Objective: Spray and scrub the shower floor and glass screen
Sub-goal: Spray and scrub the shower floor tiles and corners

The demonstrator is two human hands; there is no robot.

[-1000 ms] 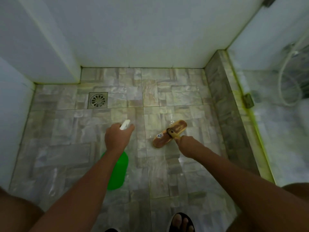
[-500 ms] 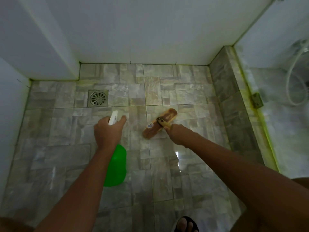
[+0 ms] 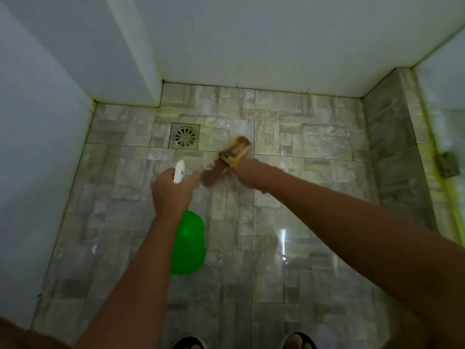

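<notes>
Near end: left hand [image 3: 173, 192] wrapped round the green spray bottle [image 3: 188, 245], nozzle aimed ahead to wet the floor [image 3: 314, 248]. Further out, right hand [image 3: 247, 172] grips the scrub brush [image 3: 226, 159], bristles probably down on the tiles just right of the drain [image 3: 185, 135].

Glossy stone-look floor tiles [image 3: 314, 260], metal drain grate [image 3: 185, 135], translucent green plastic bottle [image 3: 189, 248] — wooden brush [image 3: 227, 157]

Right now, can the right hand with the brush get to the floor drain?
Probably yes: the brush in the right hand lies just right of the drain, with only bare tile between.
</notes>
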